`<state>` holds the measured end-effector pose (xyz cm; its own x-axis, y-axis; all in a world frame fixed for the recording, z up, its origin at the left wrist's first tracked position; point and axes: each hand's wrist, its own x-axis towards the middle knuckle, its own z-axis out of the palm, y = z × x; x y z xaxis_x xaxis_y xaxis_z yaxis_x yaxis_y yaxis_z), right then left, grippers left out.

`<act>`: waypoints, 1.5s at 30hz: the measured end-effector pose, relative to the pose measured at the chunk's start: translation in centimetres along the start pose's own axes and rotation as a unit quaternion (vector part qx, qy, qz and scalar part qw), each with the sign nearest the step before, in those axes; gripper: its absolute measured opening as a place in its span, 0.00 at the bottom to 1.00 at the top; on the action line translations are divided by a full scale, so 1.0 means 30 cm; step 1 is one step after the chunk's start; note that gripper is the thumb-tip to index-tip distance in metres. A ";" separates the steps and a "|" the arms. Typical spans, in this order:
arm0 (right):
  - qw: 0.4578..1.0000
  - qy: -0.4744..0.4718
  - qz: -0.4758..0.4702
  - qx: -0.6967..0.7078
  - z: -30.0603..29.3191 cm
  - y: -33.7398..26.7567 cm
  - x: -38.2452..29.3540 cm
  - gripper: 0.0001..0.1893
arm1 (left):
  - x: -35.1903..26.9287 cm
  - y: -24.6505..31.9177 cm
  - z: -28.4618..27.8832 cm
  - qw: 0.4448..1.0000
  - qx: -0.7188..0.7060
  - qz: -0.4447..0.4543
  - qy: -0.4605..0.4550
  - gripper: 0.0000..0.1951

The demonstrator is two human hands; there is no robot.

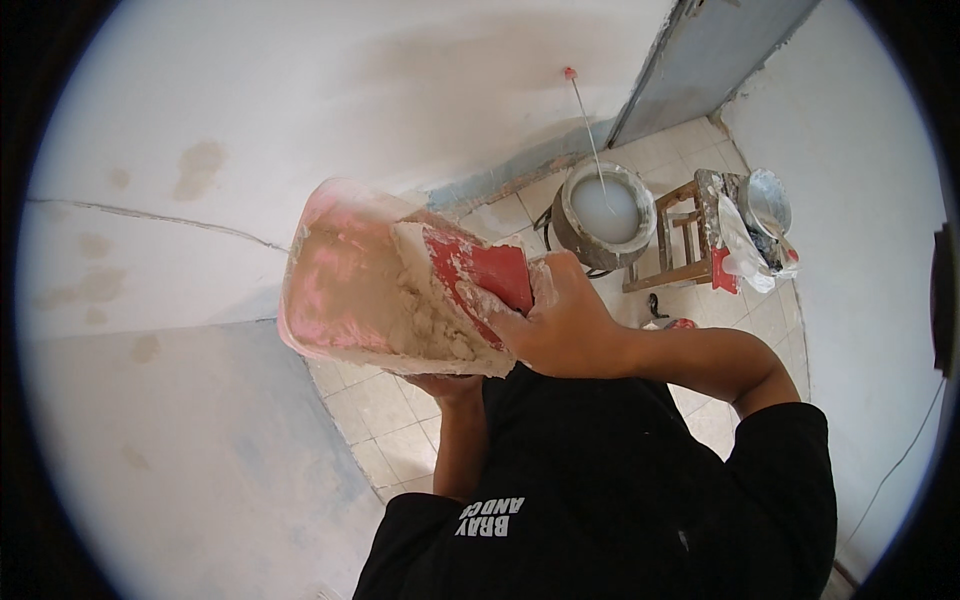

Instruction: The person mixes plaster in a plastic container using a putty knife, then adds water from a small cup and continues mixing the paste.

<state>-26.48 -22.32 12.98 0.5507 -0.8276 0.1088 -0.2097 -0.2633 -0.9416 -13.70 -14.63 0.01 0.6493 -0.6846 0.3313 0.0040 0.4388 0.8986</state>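
A pink plastic tub (296, 300), smeared inside with beige plaster or filler paste (420, 315), is held in front of my chest. Beneath its near edge my left hand (450, 384) supports it, with the fingers mostly hidden under the tub. My right hand (574, 319) grips a red flat spreader (499, 270) by its near edge, thumb on top. The spreader lies over the tub's right side, its far edge against the thick paste. Pale paste coats the spreader, my right thumb and fingers.
Cloudy liquid fills a round bucket (559, 217) on the tiled floor (401, 442); a thin rod stands in it. Right of that, a wooden stool (679, 277) bears a metal-looking bowl (766, 196), a plastic bag (739, 247) and a red scraper (724, 271). A patched wall (247, 262) rises close ahead.
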 end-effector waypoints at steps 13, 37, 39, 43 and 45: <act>0.996 -0.009 0.078 0.047 0.004 0.011 0.017 0.15 | -0.011 -0.030 -0.059 0.999 0.018 0.025 0.013 0.32; 0.963 -0.122 -0.211 -0.118 0.004 0.007 0.022 0.12 | -0.051 -0.046 -0.082 0.995 0.061 0.064 0.038 0.32; 0.956 -0.087 -0.265 -0.089 0.015 0.008 0.023 0.12 | -0.052 -0.034 -0.072 0.986 0.135 0.099 0.012 0.32; 0.954 -0.079 -0.264 -0.121 0.002 0.032 0.033 0.11 | -0.007 0.075 0.044 0.990 0.128 0.062 0.028 0.32; 0.951 -0.093 -0.263 -0.132 -0.013 0.047 0.040 0.11 | -0.006 0.077 0.037 0.956 0.266 0.120 -0.007 0.32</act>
<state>-26.44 -23.89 11.90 0.7634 -0.4516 0.4617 -0.0476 -0.7522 -0.6572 -14.67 -14.14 2.33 0.5721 -0.6107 0.5475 -0.5342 0.2290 0.8137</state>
